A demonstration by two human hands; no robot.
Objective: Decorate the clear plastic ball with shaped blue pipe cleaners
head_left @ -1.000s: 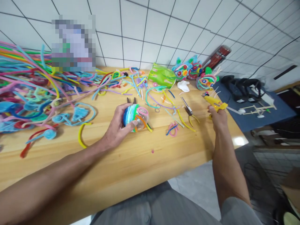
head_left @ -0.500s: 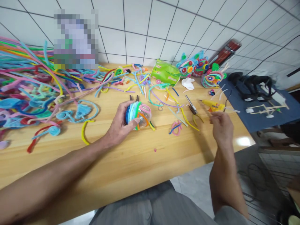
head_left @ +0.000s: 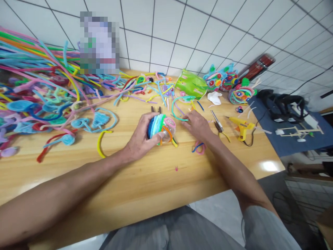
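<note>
Left hand point(head_left: 140, 139) curled; right hand point(head_left: 199, 125) lowered, fingertips possibly pinched.

The ball point(head_left: 167, 130) is clear, glossy plastic, wrapped in matt, fuzzy pipe cleaners point(head_left: 155, 127). The tabletop point(head_left: 145, 180) is smooth wood with a glossy sheen, the glue gun point(head_left: 243, 129) smooth plastic, the packet point(head_left: 191, 85) shiny, the tissue point(head_left: 214, 98) matt and papery.

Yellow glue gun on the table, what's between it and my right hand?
In the head view, yellow-handled pliers and a slim silver tool lie between the yellow glue gun and your right hand.
</note>
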